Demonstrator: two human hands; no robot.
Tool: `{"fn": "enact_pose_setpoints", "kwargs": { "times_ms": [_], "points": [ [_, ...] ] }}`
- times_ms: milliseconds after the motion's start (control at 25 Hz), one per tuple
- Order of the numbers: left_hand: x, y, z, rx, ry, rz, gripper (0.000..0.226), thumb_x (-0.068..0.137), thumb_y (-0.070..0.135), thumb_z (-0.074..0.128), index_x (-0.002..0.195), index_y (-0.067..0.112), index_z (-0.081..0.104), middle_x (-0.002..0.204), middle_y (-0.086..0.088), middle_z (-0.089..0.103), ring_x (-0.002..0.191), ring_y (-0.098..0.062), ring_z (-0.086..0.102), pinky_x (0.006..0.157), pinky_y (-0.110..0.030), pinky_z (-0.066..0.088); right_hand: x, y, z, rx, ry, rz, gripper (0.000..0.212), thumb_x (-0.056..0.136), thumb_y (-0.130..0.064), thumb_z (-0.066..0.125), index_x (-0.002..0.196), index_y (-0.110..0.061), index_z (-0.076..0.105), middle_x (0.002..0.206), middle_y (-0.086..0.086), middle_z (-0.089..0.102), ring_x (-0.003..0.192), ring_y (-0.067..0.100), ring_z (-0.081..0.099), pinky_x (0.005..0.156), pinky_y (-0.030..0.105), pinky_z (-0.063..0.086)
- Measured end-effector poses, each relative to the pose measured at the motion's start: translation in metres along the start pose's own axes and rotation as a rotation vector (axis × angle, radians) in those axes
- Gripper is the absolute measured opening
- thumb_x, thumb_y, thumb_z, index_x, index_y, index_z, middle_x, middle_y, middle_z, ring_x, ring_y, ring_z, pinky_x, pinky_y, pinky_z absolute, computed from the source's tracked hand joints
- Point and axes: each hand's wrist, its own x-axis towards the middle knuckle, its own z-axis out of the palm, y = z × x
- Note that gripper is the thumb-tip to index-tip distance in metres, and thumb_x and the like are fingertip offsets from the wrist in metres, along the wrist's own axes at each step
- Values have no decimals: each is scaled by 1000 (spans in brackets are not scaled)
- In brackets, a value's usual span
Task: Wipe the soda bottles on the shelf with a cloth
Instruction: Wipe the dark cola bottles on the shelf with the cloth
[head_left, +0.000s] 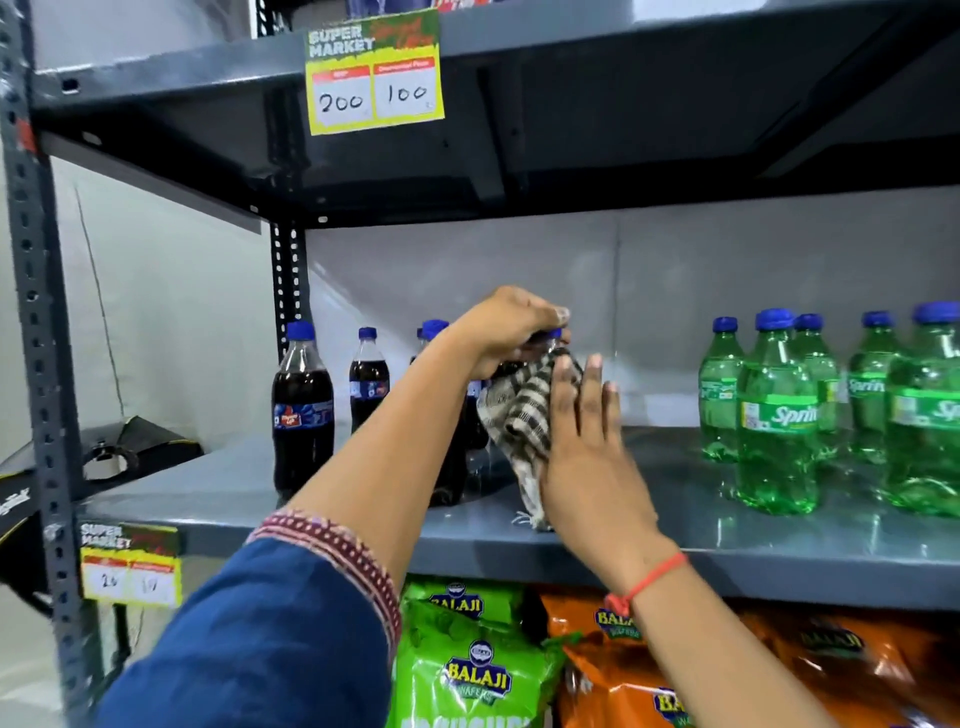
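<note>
On the grey shelf (753, 540) stand dark cola bottles with blue caps at the left (303, 415) and green Sprite bottles at the right (776, 421). My left hand (511, 332) grips the neck and cap of one cola bottle (452, 467) near the middle, which my forearm mostly hides. My right hand (587, 441) presses a black-and-white checked cloth (524, 421) flat against that bottle's side, fingers stretched out. The cloth hangs down to the shelf's front edge.
A second cola bottle (369, 382) stands further back. An upper shelf with a yellow price tag (374, 78) hangs overhead. Green (467, 660) and orange (649, 675) snack bags fill the shelf below. A slotted steel upright (41, 364) runs down the left.
</note>
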Motion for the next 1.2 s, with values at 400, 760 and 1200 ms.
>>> {"fn": "enact_pose_setpoints", "kwargs": {
  "times_ms": [400,760,1200],
  "points": [
    [-1,4,2,-25,70,-48,12,82,14,58,82,6,66,81,-9,66,75,-19,59,67,-25,47,9,-14,13,-285,292,-67,76,75,-18,67,136,3,28,145,22,34,133,36,32,105,47,34],
    [0,4,3,-55,58,-56,11,82,12,58,78,3,64,78,-12,65,71,-20,58,73,-27,51,19,11,2,-264,427,-368,42,82,-7,50,124,-1,52,132,18,54,122,36,48,99,51,39],
    [1,5,-1,-43,17,-68,13,84,13,56,91,3,62,80,-9,66,68,-15,61,63,-22,54,27,33,-8,-743,179,-786,55,85,-49,42,129,-17,49,135,0,54,128,20,44,104,43,37]
  ]
}}
